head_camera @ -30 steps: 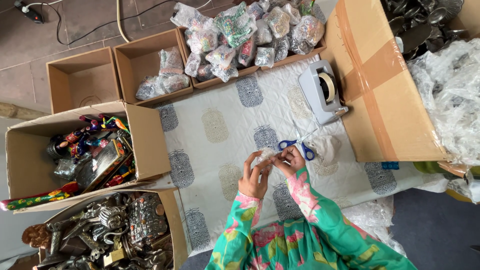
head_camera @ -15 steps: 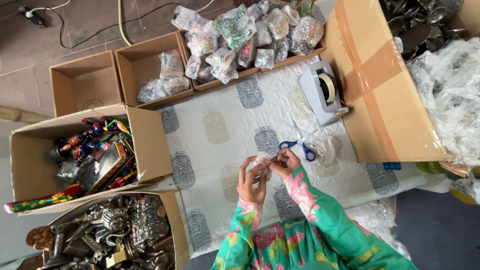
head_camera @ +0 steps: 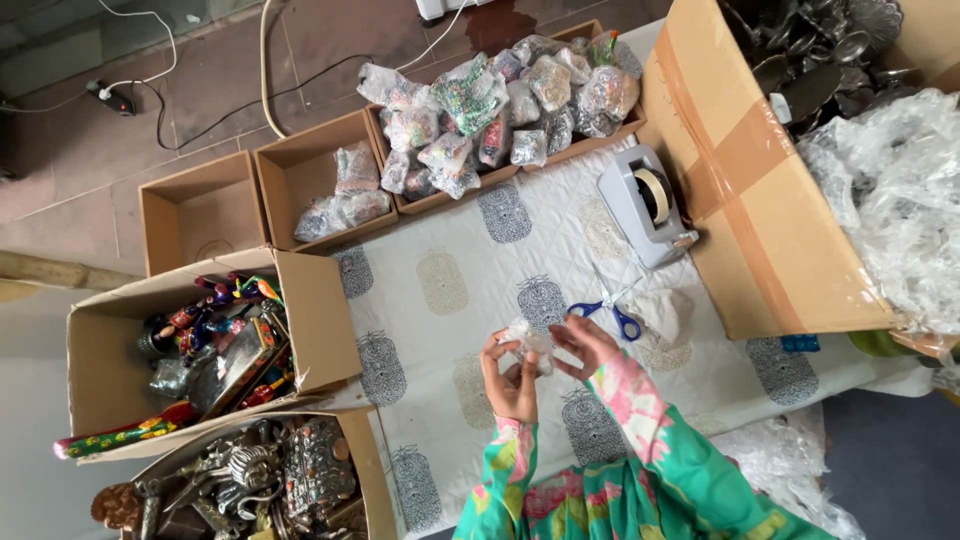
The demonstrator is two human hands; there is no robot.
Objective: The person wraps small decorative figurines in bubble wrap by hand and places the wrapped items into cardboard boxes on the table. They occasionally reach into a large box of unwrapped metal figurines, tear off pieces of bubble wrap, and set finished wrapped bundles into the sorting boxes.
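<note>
Over a white quilted cloth (head_camera: 470,250) with grey motifs, both of my hands hold one small bundle wrapped in clear plastic (head_camera: 527,338). My left hand (head_camera: 510,378) grips it from below and the left. My right hand (head_camera: 585,345) pinches its right side with the fingers curled in. Just beyond my right hand lie blue-handled scissors (head_camera: 605,306). A small wrapped piece (head_camera: 664,312) rests to their right. My sleeves are green with pink flowers.
A grey tape dispenser (head_camera: 647,204) stands at the back right. Open cartons at the back hold several plastic-wrapped packets (head_camera: 480,120); one carton (head_camera: 200,212) holds nothing. Left cartons hold colourful figures (head_camera: 215,335) and metal ware (head_camera: 270,480). A large taped carton (head_camera: 760,170) and bubble wrap (head_camera: 900,190) lie right.
My hands have stayed over the same spot on the cloth, turning the wrapped bundle slightly between the fingers. Nothing else has moved.
</note>
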